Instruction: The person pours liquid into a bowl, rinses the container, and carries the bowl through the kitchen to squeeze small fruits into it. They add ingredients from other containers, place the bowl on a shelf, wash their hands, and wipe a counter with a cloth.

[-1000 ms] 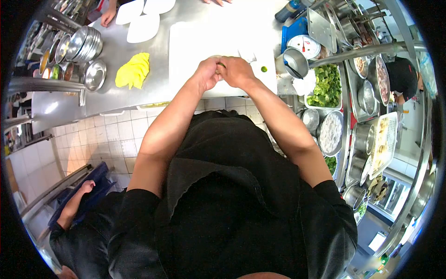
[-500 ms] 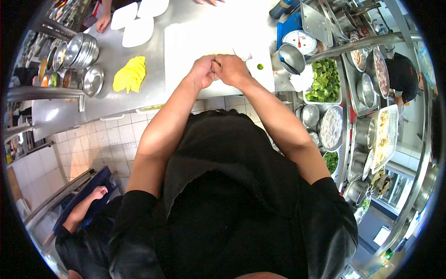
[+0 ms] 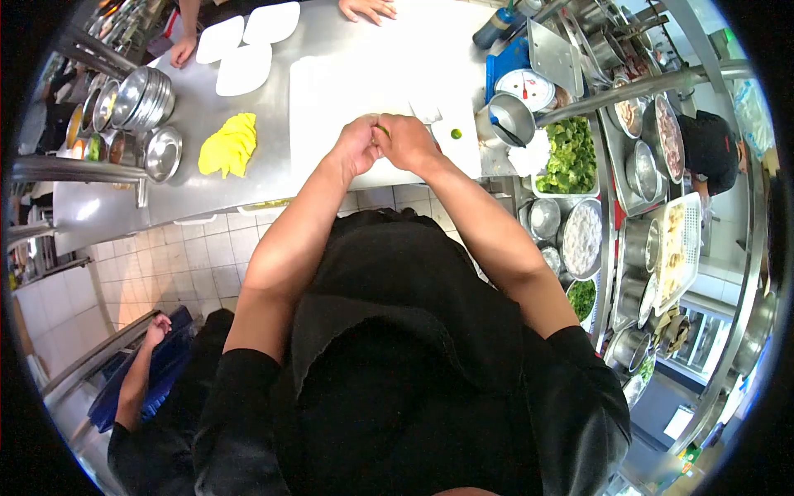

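Over the white cutting board (image 3: 318, 103), my left hand (image 3: 356, 145) and my right hand (image 3: 404, 140) are pressed together, fingers closed. A small green piece of lime (image 3: 382, 131) shows between them; the fingers cover most of it. To the right of my right hand, a cut lime (image 3: 456, 133) lies on the board, its green face up. Just beyond my right hand is a pale, flat object (image 3: 426, 111), perhaps a knife blade, washed out by glare.
Left on the steel table sit folded yellow cloth (image 3: 229, 145), white square plates (image 3: 244, 70) and stacked metal bowls (image 3: 142, 97). At right stand a metal pot (image 3: 506, 116), a dial scale (image 3: 524, 87) and a bin of leafy greens (image 3: 569, 157). Another person's hand (image 3: 368, 8) rests at the far edge.
The view has shifted slightly, so the table sits lower. My hands stay together over the board with the lime piece. The hand at the far edge shows more, and the person at lower left moved an arm.
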